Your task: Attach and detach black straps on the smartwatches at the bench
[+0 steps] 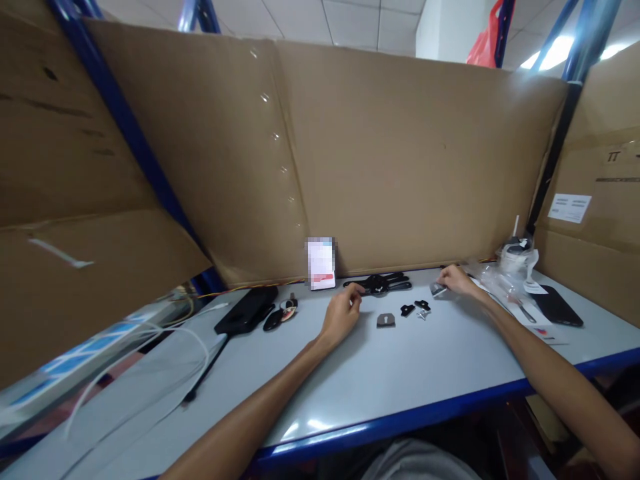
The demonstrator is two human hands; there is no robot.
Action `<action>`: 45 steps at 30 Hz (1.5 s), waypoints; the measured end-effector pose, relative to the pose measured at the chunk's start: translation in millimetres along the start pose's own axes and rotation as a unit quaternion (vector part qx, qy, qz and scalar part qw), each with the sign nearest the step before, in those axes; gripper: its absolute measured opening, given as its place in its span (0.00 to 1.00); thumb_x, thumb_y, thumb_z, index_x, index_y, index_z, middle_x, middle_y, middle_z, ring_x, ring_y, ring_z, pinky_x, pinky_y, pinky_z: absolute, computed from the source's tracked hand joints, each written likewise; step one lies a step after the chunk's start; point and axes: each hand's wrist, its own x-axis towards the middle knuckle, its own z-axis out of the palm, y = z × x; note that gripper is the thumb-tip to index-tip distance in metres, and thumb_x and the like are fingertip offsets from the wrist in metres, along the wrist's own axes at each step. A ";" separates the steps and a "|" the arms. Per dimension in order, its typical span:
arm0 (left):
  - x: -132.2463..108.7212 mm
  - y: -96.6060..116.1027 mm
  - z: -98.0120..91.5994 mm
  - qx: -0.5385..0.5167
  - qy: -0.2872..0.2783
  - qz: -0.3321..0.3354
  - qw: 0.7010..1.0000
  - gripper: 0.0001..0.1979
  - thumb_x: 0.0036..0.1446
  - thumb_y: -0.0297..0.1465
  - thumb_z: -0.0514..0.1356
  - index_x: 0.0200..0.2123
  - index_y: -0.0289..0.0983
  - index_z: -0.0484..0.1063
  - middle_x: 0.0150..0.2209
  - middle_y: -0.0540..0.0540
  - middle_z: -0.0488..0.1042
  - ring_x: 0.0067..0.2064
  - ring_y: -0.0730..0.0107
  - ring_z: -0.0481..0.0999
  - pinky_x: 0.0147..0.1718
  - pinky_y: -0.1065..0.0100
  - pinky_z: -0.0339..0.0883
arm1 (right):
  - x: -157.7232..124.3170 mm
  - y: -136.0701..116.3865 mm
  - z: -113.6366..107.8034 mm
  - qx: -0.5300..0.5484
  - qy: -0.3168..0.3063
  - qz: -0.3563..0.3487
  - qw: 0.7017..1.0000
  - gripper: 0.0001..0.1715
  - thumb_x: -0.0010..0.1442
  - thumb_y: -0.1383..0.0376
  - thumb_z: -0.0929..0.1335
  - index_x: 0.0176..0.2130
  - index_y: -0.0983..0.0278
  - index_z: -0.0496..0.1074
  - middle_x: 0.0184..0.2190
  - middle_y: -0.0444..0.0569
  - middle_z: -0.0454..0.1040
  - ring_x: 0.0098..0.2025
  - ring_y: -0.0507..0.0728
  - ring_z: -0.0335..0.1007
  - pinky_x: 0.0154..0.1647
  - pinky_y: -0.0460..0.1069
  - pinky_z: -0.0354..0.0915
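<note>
My right hand [456, 280] pinches a small grey metal plate [438, 290] just above the table, at the right. My left hand [345, 310] is over the table with its fingers loosely bent and apart; I see nothing held in it. Its fingertips are close to several flat black parts with long arms [383, 285], lying together near the back. Between my hands lies another grey plate [386, 321] with a keyhole-shaped slot. Two small black brackets [407, 310] and some little silvery pieces [423, 315] lie to the right of that plate.
A lit phone [321, 264] leans against the cardboard back wall [400, 160]. At left are a black power bank-like block [249, 311], keys [289, 305], cables and a power strip [85, 360]. Plastic bags [500, 283], a plastic cup [517, 259] and a dark phone [559, 307] lie right.
</note>
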 end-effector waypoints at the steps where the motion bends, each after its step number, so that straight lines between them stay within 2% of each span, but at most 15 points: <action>1: 2.2 -4.9 -0.8 0.020 0.003 0.004 1.000 0.12 0.59 0.26 0.52 0.42 0.37 0.74 0.32 0.47 0.76 0.33 0.66 0.72 0.35 0.66 0.65 | 1.1 3.9 0.3 -0.008 -0.011 0.006 1.000 0.11 0.54 0.66 0.68 0.25 0.68 0.77 0.15 0.45 0.69 0.23 0.51 0.65 0.24 0.44 0.55; 4: 6.9 -18.9 -2.6 0.073 -0.009 0.022 0.997 0.13 0.61 0.27 0.52 0.42 0.37 0.75 0.38 0.44 0.78 0.38 0.63 0.75 0.41 0.63 0.68 | 0.6 8.8 3.2 -0.019 -0.044 0.012 0.999 0.12 0.54 0.68 0.67 0.26 0.69 0.79 0.15 0.45 0.70 0.21 0.51 0.64 0.23 0.44 0.55; 7: 8.0 -29.4 -2.6 0.157 -0.031 0.029 0.987 0.15 0.60 0.27 0.54 0.47 0.37 0.76 0.47 0.39 0.77 0.50 0.56 0.74 0.51 0.58 0.67 | -2.1 9.0 5.8 -0.038 -0.064 0.016 0.997 0.13 0.56 0.68 0.66 0.29 0.69 0.81 0.18 0.46 0.73 0.20 0.50 0.66 0.23 0.44 0.56; 11: 7.5 -35.1 -1.5 0.243 -0.082 0.014 0.967 0.20 0.59 0.27 0.56 0.54 0.34 0.76 0.55 0.35 0.74 0.56 0.50 0.72 0.57 0.54 0.63 | -6.2 7.1 2.6 -0.082 -0.023 0.016 0.996 0.12 0.57 0.68 0.68 0.33 0.68 0.82 0.29 0.54 0.81 0.30 0.55 0.75 0.29 0.45 0.60; 15: 8.8 -34.4 -2.7 0.214 -0.083 0.025 0.973 0.18 0.60 0.28 0.54 0.50 0.36 0.79 0.52 0.37 0.77 0.54 0.52 0.74 0.57 0.56 0.64 | -9.2 4.0 -9.3 -0.120 0.047 0.018 0.991 0.14 0.60 0.66 0.67 0.40 0.66 0.83 0.41 0.58 0.82 0.43 0.61 0.77 0.36 0.47 0.62; 19: 7.5 -26.0 -1.7 0.143 -0.092 0.044 0.984 0.18 0.60 0.30 0.54 0.47 0.37 0.80 0.49 0.38 0.79 0.52 0.53 0.76 0.55 0.56 0.68 | -10.4 0.2 -18.3 -0.130 0.086 0.022 0.988 0.16 0.65 0.63 0.65 0.43 0.63 0.82 0.43 0.55 0.82 0.46 0.59 0.77 0.37 0.46 0.62; 22: 4.0 -14.3 3.2 0.067 -0.131 0.087 0.985 0.17 0.60 0.32 0.56 0.48 0.39 0.80 0.51 0.40 0.79 0.54 0.53 0.77 0.56 0.56 0.67 | -12.5 -5.9 -15.6 -0.134 0.096 0.001 0.986 0.17 0.66 0.62 0.65 0.44 0.62 0.82 0.42 0.53 0.83 0.45 0.58 0.77 0.37 0.45 0.61; 25: 1.9 -6.6 8.6 0.021 -0.165 0.101 0.981 0.19 0.63 0.34 0.55 0.54 0.39 0.77 0.56 0.41 0.77 0.58 0.53 0.75 0.59 0.55 0.65 | -16.3 -14.5 -5.2 -0.144 0.075 -0.032 0.986 0.16 0.67 0.61 0.65 0.44 0.62 0.81 0.42 0.54 0.83 0.46 0.59 0.77 0.39 0.46 0.62; 27: 2.5 -8.8 10.2 0.039 -0.156 0.086 0.983 0.21 0.65 0.36 0.53 0.57 0.37 0.74 0.58 0.39 0.75 0.60 0.53 0.73 0.60 0.54 0.64 | -19.0 -19.4 4.8 -0.143 0.059 -0.066 0.986 0.16 0.67 0.63 0.65 0.46 0.62 0.81 0.43 0.54 0.82 0.48 0.59 0.76 0.43 0.46 0.63; 32: 7.2 -37.0 9.0 0.129 -0.105 0.078 0.983 0.23 0.66 0.36 0.52 0.60 0.35 0.71 0.63 0.35 0.70 0.65 0.52 0.67 0.63 0.52 0.60 | -23.4 -27.4 36.9 -0.112 -0.002 -0.249 0.962 0.21 0.66 0.69 0.64 0.55 0.61 0.77 0.56 0.52 0.76 0.59 0.60 0.69 0.60 0.52 0.61; 35: 9.1 -51.9 9.3 0.183 -0.116 0.072 0.974 0.25 0.67 0.36 0.51 0.63 0.32 0.68 0.67 0.33 0.63 0.70 0.49 0.59 0.66 0.48 0.54 | -23.6 -33.3 53.3 -0.096 -0.026 -0.325 0.941 0.28 0.65 0.72 0.62 0.61 0.61 0.72 0.65 0.54 0.67 0.66 0.61 0.61 0.64 0.56 0.58; 37: 9.8 -55.0 9.2 0.212 -0.137 0.061 0.966 0.26 0.68 0.37 0.50 0.64 0.32 0.66 0.69 0.32 0.60 0.71 0.47 0.56 0.65 0.45 0.54 | -22.7 -37.3 58.9 -0.107 -0.049 -0.342 0.932 0.32 0.64 0.75 0.61 0.64 0.60 0.69 0.67 0.53 0.63 0.69 0.61 0.57 0.65 0.57 0.58; 39: 10.7 -52.6 7.4 0.227 -0.151 0.064 0.960 0.25 0.69 0.37 0.49 0.63 0.32 0.68 0.68 0.32 0.62 0.69 0.47 0.60 0.63 0.46 0.57 | -21.7 -40.8 59.8 -0.130 -0.074 -0.346 0.926 0.34 0.63 0.76 0.61 0.65 0.59 0.68 0.68 0.53 0.63 0.67 0.62 0.59 0.64 0.56 0.59; 42: 13.1 -41.1 0.8 0.239 -0.151 0.085 0.955 0.22 0.69 0.34 0.49 0.59 0.33 0.73 0.61 0.34 0.71 0.61 0.49 0.70 0.59 0.51 0.62 | -21.1 -44.6 54.6 -0.182 -0.087 -0.329 0.922 0.32 0.64 0.75 0.61 0.64 0.59 0.69 0.66 0.54 0.66 0.61 0.64 0.67 0.59 0.56 0.64; 45: 14.6 -24.3 -8.1 0.260 -0.151 0.086 0.950 0.17 0.66 0.28 0.53 0.52 0.35 0.79 0.52 0.36 0.78 0.54 0.51 0.73 0.54 0.56 0.64 | -22.7 -46.9 44.7 -0.217 -0.078 -0.304 0.924 0.28 0.67 0.73 0.60 0.61 0.61 0.72 0.60 0.57 0.72 0.58 0.64 0.69 0.56 0.54 0.64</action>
